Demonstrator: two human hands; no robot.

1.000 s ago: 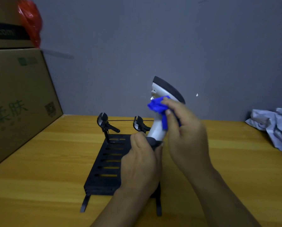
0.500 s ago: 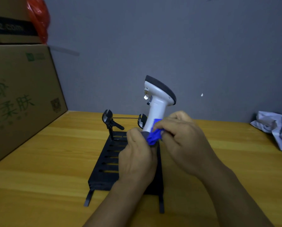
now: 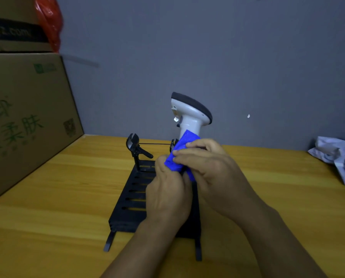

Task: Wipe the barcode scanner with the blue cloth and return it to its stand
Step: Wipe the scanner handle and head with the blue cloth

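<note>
1. The left hand [image 3: 167, 195] has its grip wrapped round the base of the barcode scanner [image 3: 189, 115], held upright above the black stand [image 3: 133, 199].
2. The right hand [image 3: 211, 169] pinches the blue cloth [image 3: 179, 155] against the scanner's handle.
3. The stand sits on the wooden tabletop [image 3: 57, 197].

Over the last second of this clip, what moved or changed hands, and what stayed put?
The right hand slid the blue cloth down from the barcode scanner head to its handle, where it rubs now. Nothing was let go or newly grasped. The left hand keeps gripping the handle's base, scanner upright over the black stand; the cardboard box is unmoved.
</note>
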